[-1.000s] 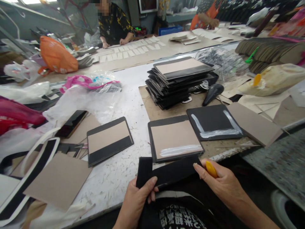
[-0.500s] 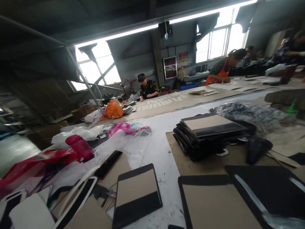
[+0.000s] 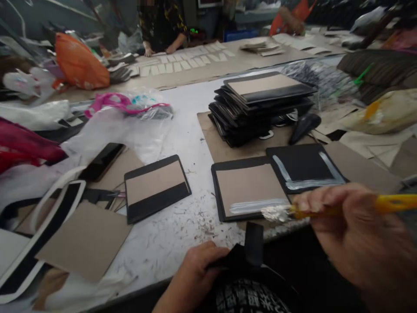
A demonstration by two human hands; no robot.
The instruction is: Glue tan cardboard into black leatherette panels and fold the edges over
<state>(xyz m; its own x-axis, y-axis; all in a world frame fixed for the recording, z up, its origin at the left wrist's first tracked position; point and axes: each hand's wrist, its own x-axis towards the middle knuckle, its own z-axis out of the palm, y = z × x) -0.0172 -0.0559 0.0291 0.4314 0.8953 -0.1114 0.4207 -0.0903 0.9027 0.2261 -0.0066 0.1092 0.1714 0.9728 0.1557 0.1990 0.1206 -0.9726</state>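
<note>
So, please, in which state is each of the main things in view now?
Left hand: closed on the black strip
Black strip: one end sticking out
Right hand: closed around the yellow-handled tool
Yellow-handled tool: tip coated white
Middle panel: flat, white streaks along near edge
Black panel: flat, white streaks near three edges
Left panel: flat, no white streaks
Panel stack: uneven
Phone: flat, screen dark
Orange bag: bulging

Grey wall (image 3: 55, 15) dimly lit at upper left, what may be a framed board (image 3: 210, 3) cut off by the top edge, a blue bin (image 3: 240, 34) set behind a long tan-covered table (image 3: 239, 61), a small green light (image 3: 193, 30) seen nearby, a white-topped worktable (image 3: 190, 108) placed in front.
</note>
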